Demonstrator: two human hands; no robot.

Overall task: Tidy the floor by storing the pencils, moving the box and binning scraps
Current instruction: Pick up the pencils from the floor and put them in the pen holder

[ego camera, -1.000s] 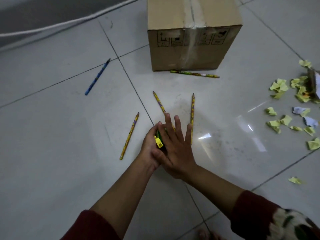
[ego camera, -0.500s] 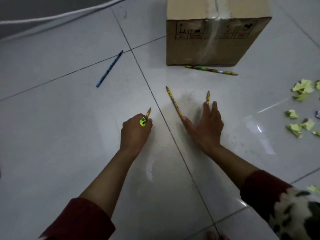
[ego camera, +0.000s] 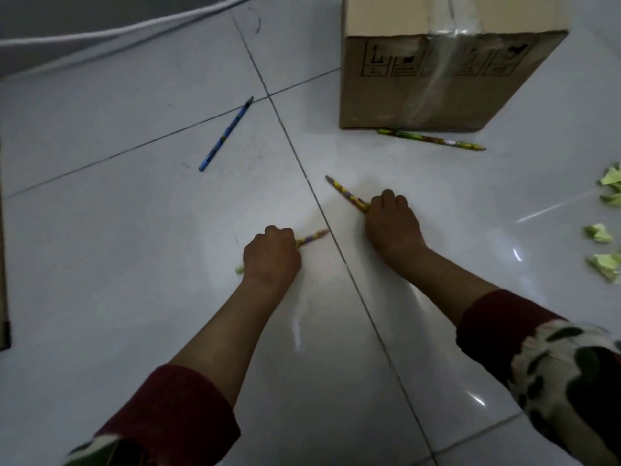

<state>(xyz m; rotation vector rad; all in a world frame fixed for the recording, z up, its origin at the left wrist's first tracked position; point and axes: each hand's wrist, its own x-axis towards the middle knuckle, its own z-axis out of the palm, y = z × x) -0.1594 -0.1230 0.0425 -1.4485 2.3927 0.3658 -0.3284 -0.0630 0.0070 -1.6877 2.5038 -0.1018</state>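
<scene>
Two yellow pencils on floor in front of cardboard box (ego camera: 416,95): left hand (ego camera: 271,255) fingers curled round one (ego camera: 311,237), right hand (ego camera: 391,223) fingers closed on other (ego camera: 346,193). Green pencil (ego camera: 431,141) against box base; blue pencil (ego camera: 225,134) left of box; paper scraps (ego camera: 605,230) right.

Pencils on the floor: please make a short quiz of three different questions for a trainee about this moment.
1. True or false: the blue pencil lies inside the cardboard box.
2. How many pencils lie free, in no hand?
3. The left hand is closed on: A) a yellow pencil, B) a paper scrap.

Key: 1 false; 2 two, the blue one and the green pencil at the box; 3 A.
</scene>
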